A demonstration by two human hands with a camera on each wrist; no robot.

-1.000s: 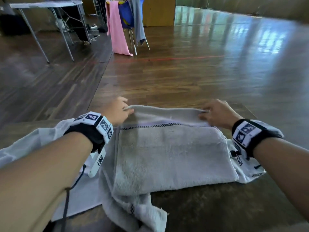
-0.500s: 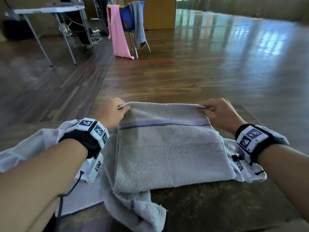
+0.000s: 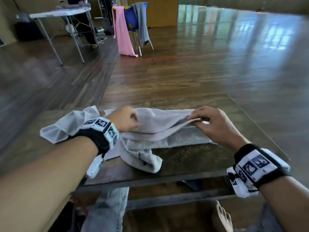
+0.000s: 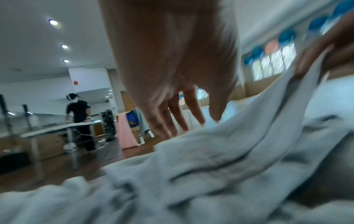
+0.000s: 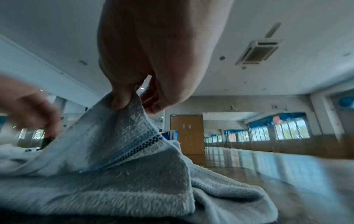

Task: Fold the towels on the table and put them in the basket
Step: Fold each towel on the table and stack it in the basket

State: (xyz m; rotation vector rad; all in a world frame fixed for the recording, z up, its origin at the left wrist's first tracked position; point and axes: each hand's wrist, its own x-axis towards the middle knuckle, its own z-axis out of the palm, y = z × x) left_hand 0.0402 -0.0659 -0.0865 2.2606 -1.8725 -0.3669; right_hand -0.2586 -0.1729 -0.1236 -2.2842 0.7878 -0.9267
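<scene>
A grey towel (image 3: 168,131) with a checked band (image 5: 141,145) lies on the dark wooden table (image 3: 192,159). Its far edge is raised off the table and drawn over the lower layer. My left hand (image 3: 128,120) grips that edge at the left, its fingers (image 4: 180,119) dipping behind the cloth. At the right, my right hand (image 3: 199,119) pinches the same edge between thumb and fingers (image 5: 122,100). A loose end of the towel bunches near the table's front edge. No basket is in view.
A thin white cloth (image 3: 66,126) lies under my left wrist. The table's front edge (image 3: 167,180) is close to me, with my legs below it. Far back stand a chair with pink and grey towels (image 3: 124,34) and a folding table (image 3: 61,12) with a person beside it.
Both hands have lifted the towel's far edge and pulled it towards me over the lower layer. The view has tilted down.
</scene>
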